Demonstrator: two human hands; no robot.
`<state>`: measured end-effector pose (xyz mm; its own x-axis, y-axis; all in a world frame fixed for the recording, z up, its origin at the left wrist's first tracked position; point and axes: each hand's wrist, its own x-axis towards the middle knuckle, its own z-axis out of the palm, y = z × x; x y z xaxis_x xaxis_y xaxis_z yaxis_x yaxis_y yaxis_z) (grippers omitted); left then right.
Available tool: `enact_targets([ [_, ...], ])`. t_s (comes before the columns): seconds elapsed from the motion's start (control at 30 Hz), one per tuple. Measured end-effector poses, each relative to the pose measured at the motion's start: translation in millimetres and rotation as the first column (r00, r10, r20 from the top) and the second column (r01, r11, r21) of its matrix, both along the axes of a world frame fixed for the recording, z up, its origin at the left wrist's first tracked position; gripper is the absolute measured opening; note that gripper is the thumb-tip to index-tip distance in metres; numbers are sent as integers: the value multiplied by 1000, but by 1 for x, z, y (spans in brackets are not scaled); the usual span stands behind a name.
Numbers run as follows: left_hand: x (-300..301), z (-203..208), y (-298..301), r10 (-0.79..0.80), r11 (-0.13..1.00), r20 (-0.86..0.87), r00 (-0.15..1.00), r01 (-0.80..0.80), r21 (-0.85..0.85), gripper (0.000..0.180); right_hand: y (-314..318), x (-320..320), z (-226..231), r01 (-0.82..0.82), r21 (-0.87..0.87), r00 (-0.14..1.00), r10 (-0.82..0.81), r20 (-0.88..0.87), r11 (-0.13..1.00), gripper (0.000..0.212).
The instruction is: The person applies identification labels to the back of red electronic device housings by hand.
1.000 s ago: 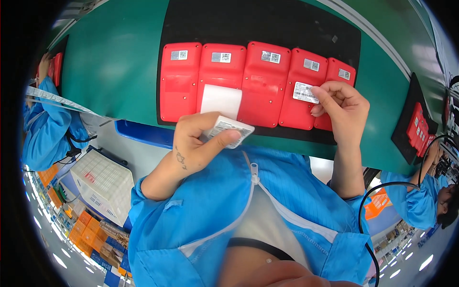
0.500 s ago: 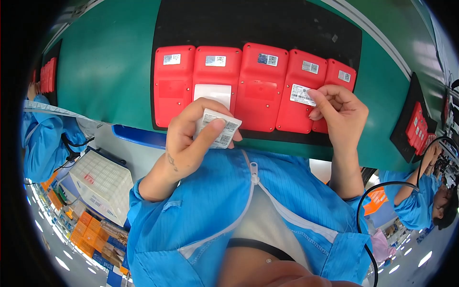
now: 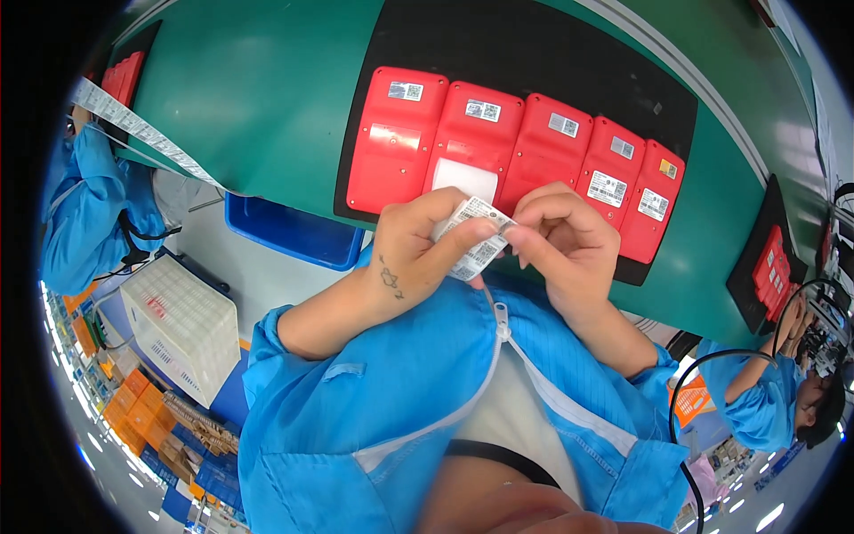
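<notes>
My left hand (image 3: 405, 245) is closed around a sheet of printed white labels (image 3: 480, 256), its thumb pressed flat on top. At the sheet's right edge, my right hand (image 3: 574, 249) pinches a label corner between thumb and forefinger. Both hands are in front of my chest, over the near edge of a black mat (image 3: 534, 49). Several red plastic housings (image 3: 396, 151) lie in a row on that mat, each with a small sticker near its far end. The two rightmost carry a larger white label (image 3: 607, 189). A white paper piece (image 3: 464, 181) rests on the second housing from the left.
The mat lies on a green tabletop (image 3: 258, 116). Below its left edge are a blue bin (image 3: 285, 233) and a white plastic crate (image 3: 182, 325). A black cable (image 3: 673, 392) curves down at my right. People in blue work at both sides, near more red housings (image 3: 772, 267).
My right hand has left the label on the second housing from the right and moved left to the label sheet. That label now lies flat. The view has shifted, too.
</notes>
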<state>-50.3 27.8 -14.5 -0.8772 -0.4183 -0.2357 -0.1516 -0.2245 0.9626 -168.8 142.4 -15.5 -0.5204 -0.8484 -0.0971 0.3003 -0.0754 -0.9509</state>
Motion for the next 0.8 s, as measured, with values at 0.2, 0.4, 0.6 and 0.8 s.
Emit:
enact_targets([
  [0.2,11,7,-3,-149,978,174,973,119,172,22,2,-3,-4,333,3,776,-272,-569,943,7],
  [0.4,24,-1,-18,-115,973,-46,992,103,-207,18,-6,-45,4,180,427,963,-71,-260,886,11],
  [0.6,22,5,-21,0,990,23,1000,3,-141,21,-7,-43,5,223,496,952,-78,-296,839,12],
  [0.8,23,4,-23,49,998,-6,999,-49,-50,12,-7,-44,6,246,499,941,-81,-329,831,13],
])
